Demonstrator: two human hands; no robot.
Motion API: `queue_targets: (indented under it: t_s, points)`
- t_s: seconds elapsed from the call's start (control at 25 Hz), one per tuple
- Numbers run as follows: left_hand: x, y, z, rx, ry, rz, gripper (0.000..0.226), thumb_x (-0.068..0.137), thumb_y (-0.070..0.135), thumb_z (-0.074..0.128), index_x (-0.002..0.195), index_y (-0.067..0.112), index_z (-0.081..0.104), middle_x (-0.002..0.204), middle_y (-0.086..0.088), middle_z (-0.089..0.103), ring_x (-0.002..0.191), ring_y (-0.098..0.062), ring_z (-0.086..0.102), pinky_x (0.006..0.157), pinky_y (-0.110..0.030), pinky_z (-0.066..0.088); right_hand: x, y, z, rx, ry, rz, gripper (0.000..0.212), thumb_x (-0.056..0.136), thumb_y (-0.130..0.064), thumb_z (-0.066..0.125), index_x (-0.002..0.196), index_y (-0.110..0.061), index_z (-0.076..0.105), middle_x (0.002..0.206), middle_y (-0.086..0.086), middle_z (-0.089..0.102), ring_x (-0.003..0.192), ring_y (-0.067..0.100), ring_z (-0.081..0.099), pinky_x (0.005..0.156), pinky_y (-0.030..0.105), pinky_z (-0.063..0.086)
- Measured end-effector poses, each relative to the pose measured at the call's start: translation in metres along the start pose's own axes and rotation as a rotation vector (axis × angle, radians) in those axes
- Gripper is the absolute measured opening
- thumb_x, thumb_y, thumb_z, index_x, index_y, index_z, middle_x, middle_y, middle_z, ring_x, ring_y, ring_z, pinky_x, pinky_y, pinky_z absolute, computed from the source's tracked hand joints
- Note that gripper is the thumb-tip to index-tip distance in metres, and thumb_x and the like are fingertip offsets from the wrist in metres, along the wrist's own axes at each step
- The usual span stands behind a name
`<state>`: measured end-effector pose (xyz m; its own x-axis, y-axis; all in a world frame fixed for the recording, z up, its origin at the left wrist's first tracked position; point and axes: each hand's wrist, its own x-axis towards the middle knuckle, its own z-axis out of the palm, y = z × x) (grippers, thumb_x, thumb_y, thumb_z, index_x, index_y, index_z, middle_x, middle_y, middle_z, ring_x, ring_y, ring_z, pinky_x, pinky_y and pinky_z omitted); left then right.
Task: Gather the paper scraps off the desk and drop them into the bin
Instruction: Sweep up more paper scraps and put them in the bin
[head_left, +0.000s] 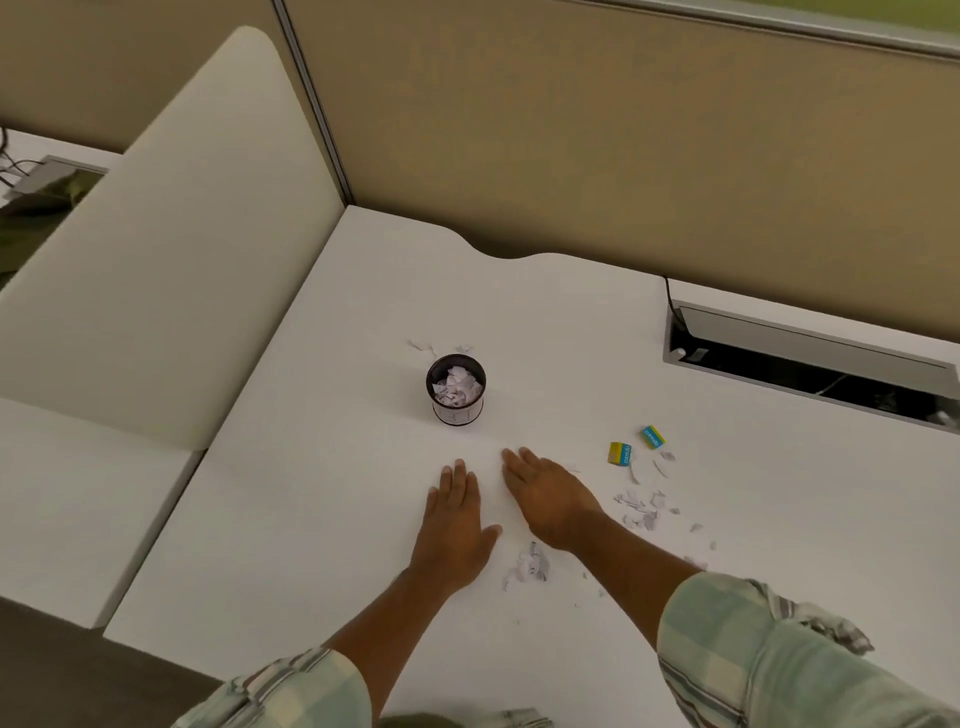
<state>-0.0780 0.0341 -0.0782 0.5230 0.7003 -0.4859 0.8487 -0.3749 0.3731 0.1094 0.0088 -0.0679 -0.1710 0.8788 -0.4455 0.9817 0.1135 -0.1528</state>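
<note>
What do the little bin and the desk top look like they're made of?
Bin: probably dark metal mesh, since the white scraps inside show through its wall. Desk: smooth matte white top, likely laminate, though the view can't confirm that.

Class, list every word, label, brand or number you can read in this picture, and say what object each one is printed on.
Blue-and-yellow eraser nearer the hands: white lettering on its blue band, too blurred to read.
Blue-and-yellow eraser farther back: white lettering on its blue sleeve, too blurred to read.
Bin: faint marks on the pale band low on its side, not legible.
Paper scraps: dark print on some, too small to read.
No text reads clearly.
</note>
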Motion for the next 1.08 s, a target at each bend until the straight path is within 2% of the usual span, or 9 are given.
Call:
queue_targets:
  t_s: [0.16,0.36,0.48,0.6,0.68,0.8,0.96,1.08]
  points:
    - [-0.018,0.026,0.027,0.057,-0.026,0.073,0.084,0.103,0.058,0.030,0.161,0.007,-0.004,0.168,-0.012,-0.021,0.157,-0.028,-0.018,0.130,-0.044,-0.002,-0.049,0.012,0.032,-0.036,0.041,-0.008,0.064,0.099,-0.008,0.034,0.158,-0.006,0.008,0.167,0.012,-0.003,0.155,0.029,0.004,0.125,0.042,0.008]
    - [-0.030,0.061,0.050,0.068,-0.081,0.139,0.084,0.102,0.058,0.033,0.162,0.012,-0.003,0.170,-0.009,-0.017,0.158,-0.025,-0.016,0.127,-0.040,-0.004,-0.101,0.019,0.054,0.023,0.043,0.056,0.067,0.098,-0.011,0.035,0.159,-0.009,0.005,0.168,0.008,-0.005,0.155,0.027,-0.001,0.125,0.040,0.002]
    - [-0.026,0.074,0.045,0.010,-0.036,0.140,0.077,0.103,0.055,0.036,0.162,0.015,0.006,0.172,-0.009,-0.003,0.159,-0.026,-0.005,0.128,-0.038,0.004,-0.111,0.024,0.050,0.151,0.083,0.106,0.071,0.094,-0.008,0.042,0.159,-0.012,0.012,0.168,0.005,0.003,0.155,0.022,0.007,0.123,0.034,0.005]
    - [-0.006,0.082,0.026,-0.003,0.056,0.149,0.071,0.104,0.051,0.036,0.161,0.014,0.016,0.171,-0.009,0.010,0.159,-0.025,0.006,0.129,-0.037,0.012,-0.114,0.054,0.031,0.341,0.186,0.355,0.068,0.093,-0.011,0.041,0.158,-0.013,0.020,0.167,0.002,0.013,0.153,0.020,0.020,0.122,0.030,0.016]
    - [0.012,0.092,0.014,0.019,0.039,0.194,0.071,0.105,0.050,0.037,0.161,0.012,0.015,0.172,-0.009,0.007,0.159,-0.025,0.005,0.130,-0.037,0.011,-0.117,0.083,0.019,0.407,0.239,0.534,0.067,0.091,-0.011,0.041,0.156,-0.010,0.025,0.166,0.005,0.018,0.149,0.024,0.029,0.120,0.034,0.027]
    - [0.036,0.107,0.002,0.112,-0.066,0.277,0.075,0.105,0.048,0.037,0.162,0.011,0.006,0.172,-0.009,-0.002,0.159,-0.025,-0.003,0.130,-0.040,0.006,-0.120,0.117,0.010,0.442,0.177,0.676,0.071,0.091,-0.010,0.042,0.157,-0.010,0.017,0.167,0.006,0.014,0.149,0.026,0.029,0.120,0.037,0.030]
    - [0.051,0.117,0.005,0.204,-0.179,0.302,0.078,0.104,0.051,0.037,0.162,0.010,0.004,0.172,-0.010,-0.005,0.159,-0.028,-0.005,0.130,-0.043,0.005,-0.119,0.132,0.014,0.447,0.034,0.637,0.079,0.090,-0.012,0.045,0.159,-0.016,0.007,0.168,0.003,0.006,0.151,0.025,0.021,0.119,0.040,0.031]
    - [0.051,0.116,0.015,0.261,-0.188,0.317,0.081,0.103,0.054,0.037,0.162,0.009,0.004,0.171,-0.012,-0.009,0.159,-0.031,-0.007,0.130,-0.045,0.005,-0.112,0.122,0.022,0.347,-0.010,0.536,0.080,0.091,-0.013,0.044,0.159,-0.024,0.003,0.168,0.003,-0.005,0.154,0.027,0.005,0.119,0.045,0.031]
